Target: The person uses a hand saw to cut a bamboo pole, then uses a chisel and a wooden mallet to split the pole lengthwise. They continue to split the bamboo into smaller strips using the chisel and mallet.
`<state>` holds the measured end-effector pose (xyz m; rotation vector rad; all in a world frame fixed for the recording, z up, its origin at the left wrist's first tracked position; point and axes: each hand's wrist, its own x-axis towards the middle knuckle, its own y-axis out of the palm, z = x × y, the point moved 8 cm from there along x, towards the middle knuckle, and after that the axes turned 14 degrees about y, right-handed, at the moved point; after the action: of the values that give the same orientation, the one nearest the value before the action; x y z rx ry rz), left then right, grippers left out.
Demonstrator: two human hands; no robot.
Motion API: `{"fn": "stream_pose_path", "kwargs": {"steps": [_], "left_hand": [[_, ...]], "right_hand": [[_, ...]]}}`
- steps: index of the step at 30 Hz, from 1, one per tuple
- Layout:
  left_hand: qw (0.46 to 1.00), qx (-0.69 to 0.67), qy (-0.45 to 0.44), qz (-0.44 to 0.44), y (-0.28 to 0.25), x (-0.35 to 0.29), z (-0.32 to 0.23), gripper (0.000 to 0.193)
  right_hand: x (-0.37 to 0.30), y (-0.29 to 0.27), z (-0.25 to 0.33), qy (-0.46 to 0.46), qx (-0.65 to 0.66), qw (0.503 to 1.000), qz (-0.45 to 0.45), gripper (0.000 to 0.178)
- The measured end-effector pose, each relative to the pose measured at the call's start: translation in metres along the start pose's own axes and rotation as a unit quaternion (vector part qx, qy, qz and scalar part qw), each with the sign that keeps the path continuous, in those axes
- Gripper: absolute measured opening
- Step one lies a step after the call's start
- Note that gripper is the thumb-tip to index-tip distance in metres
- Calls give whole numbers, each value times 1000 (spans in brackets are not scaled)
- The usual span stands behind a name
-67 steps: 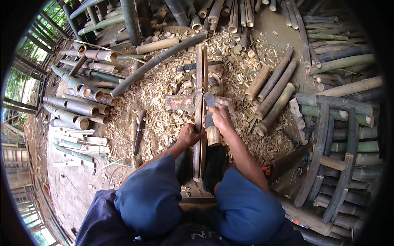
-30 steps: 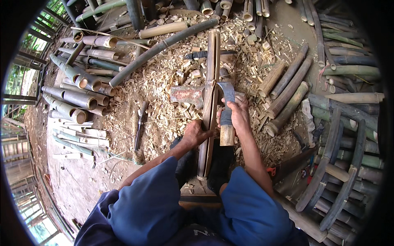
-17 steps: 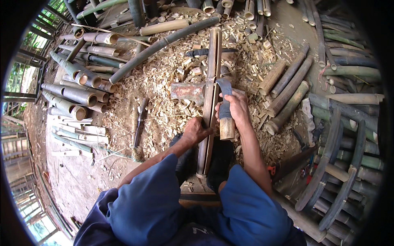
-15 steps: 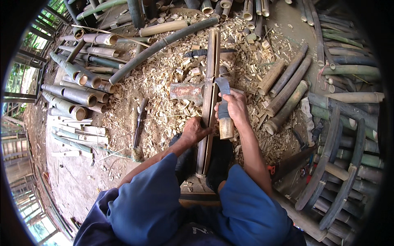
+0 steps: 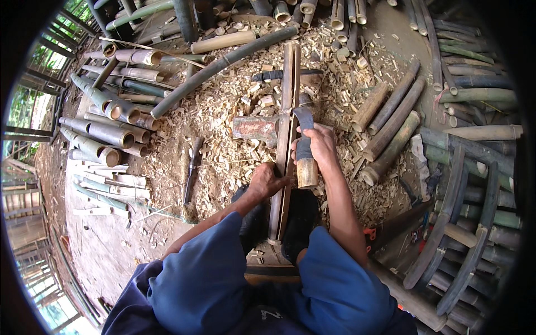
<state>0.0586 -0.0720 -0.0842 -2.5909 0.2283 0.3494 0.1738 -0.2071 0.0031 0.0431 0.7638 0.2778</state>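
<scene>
A long bamboo pole (image 5: 289, 84) with a lengthwise slot stands out from between my feet, pointing away from me. My left hand (image 5: 267, 182) is closed around its lower half, thumb across the top. In my right hand (image 5: 321, 146) is a short, broad-bladed knife with a dark-wrapped neck and a pale bamboo handle (image 5: 307, 174). Its grey blade (image 5: 303, 116) lies against the right side of the pole, close to the node. Behind the pole, a short log (image 5: 251, 128) lies crosswise.
Pale wood chips (image 5: 223, 120) cover the ground around the pole. A dark-handled tool (image 5: 191, 170) lies at left, near split bamboo strips (image 5: 111, 192). Cut bamboo tubes (image 5: 109, 134) are piled at left, with several short lengths (image 5: 391, 146) at right. A bamboo frame (image 5: 474, 245) leans at lower right.
The view has shifted slightly. Both hands keep their holds, and the knife stays at about the same spot on the pole.
</scene>
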Motion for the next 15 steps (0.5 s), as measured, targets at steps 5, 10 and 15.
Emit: {"fn": "stream_pose_path", "kwargs": {"steps": [5,10,15], "left_hand": [[999,3,34,-23,-1,0,-2,51],[1000,-2,-1,0,-3,-1,-3,54],[999,20,25,-13,-3,3,5,55]], "right_hand": [[29,1,24,-32,-26,999,-27,23],[31,-4,33,-9,-63,997,-50,31],[22,2,8,-32,-21,998,-46,28]]}}
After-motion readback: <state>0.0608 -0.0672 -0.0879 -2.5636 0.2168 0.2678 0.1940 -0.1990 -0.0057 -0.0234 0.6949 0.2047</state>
